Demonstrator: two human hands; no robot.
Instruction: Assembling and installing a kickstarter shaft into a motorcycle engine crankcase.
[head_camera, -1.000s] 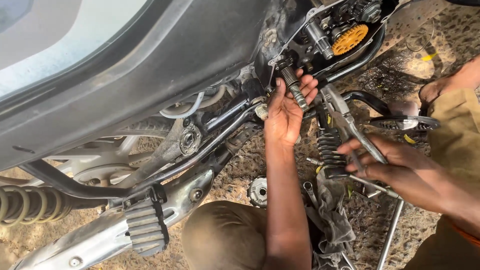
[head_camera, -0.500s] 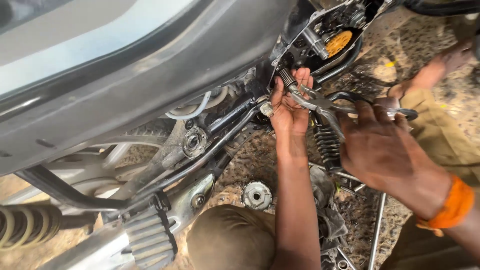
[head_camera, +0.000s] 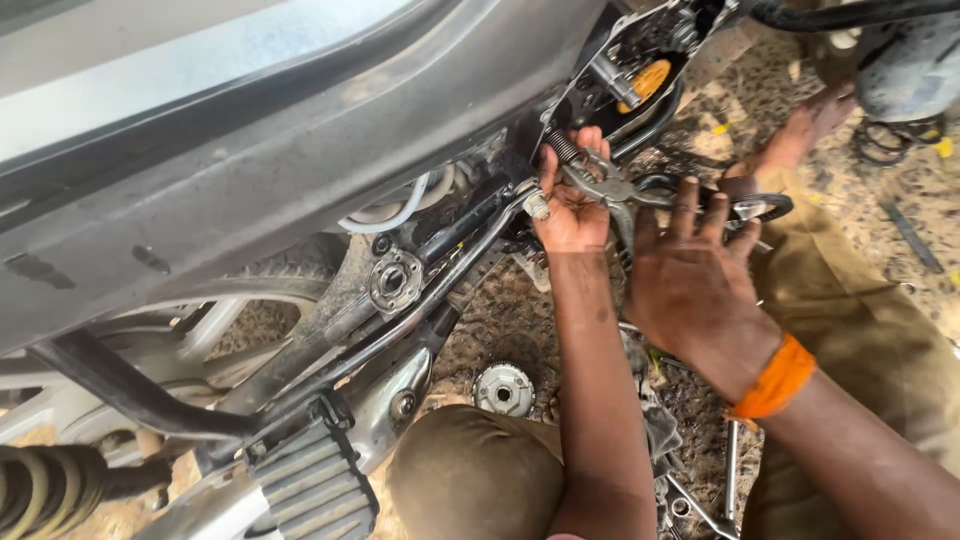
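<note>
My left hand (head_camera: 572, 210) reaches up under the motorcycle frame, fingers curled around a small coil spring (head_camera: 562, 147) beside the open engine case (head_camera: 640, 60). Metal pliers (head_camera: 612, 186) lie across that hand, their jaws at the spring's lower end. My right hand (head_camera: 695, 285), with an orange band (head_camera: 780, 378) at the wrist, is seen from the back. Its fingers close over the pliers' handles just right of my left hand. How the spring's top end attaches is hidden behind my fingers.
A grey body panel (head_camera: 250, 150) fills the upper left, with the rear tyre (head_camera: 280, 270) and a bolted bracket (head_camera: 393, 282) below it. A ribbed footrest (head_camera: 310, 485) and a round toothed part (head_camera: 503, 388) sit low down. Loose tools (head_camera: 700, 500) lie on the dirt.
My right hand has brought the pliers up from the lower spring to my left hand. The view has shifted, so the engine case sits higher and further right.
</note>
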